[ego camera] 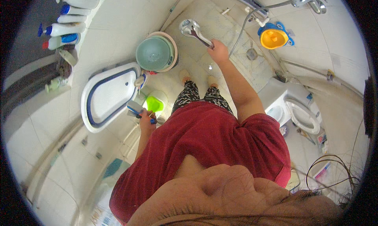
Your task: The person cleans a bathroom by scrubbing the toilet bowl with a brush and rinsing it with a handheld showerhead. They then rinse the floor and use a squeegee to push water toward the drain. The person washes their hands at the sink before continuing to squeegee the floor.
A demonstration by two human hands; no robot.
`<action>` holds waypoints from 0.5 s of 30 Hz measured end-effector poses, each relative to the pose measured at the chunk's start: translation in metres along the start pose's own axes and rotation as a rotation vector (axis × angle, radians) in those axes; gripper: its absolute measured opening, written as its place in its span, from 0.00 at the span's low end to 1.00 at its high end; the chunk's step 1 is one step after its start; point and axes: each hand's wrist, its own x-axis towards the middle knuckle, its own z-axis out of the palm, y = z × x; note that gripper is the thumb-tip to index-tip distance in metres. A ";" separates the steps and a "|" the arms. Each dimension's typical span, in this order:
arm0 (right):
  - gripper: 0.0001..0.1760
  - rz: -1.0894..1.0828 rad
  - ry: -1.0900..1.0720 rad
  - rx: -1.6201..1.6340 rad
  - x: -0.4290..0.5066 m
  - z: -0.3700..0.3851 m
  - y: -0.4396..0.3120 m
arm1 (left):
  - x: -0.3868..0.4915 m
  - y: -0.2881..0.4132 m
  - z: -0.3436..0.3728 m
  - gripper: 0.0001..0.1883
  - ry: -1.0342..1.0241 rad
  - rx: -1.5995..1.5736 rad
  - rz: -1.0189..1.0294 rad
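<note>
My right hand [219,51] is wrapped around the handle of a chrome shower head [190,27], held out ahead over the tiled floor. A grey hose [242,26] runs from near this hand up to the wall mixer tap [308,1]. Low on my left side, my left hand [146,119] grips a blue-and-white brush [135,108]; its lower part is partly hidden by my fingers. Close beside that hand is a bright green potty bowl [154,103] in a white surround.
Stacked plastic basins [154,53] stand ahead-left. A white baby bathtub with a blue band [85,109] leans along the left wall, below several bottles [69,28]. A blue-and-yellow child's urinal [273,38] hangs ahead-right. The toilet [302,116] is at right; a floor drain [252,53] lies ahead.
</note>
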 end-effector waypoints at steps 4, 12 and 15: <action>0.14 0.116 0.067 -0.013 -0.014 0.016 -0.023 | 0.058 0.041 -0.011 0.16 -0.092 0.178 0.038; 0.17 0.075 0.032 0.059 -0.001 0.045 -0.078 | 0.142 0.083 0.012 0.13 -0.269 0.087 -0.034; 0.18 0.146 0.072 0.060 0.001 0.056 -0.077 | 0.162 0.081 0.031 0.13 -0.198 0.155 -0.004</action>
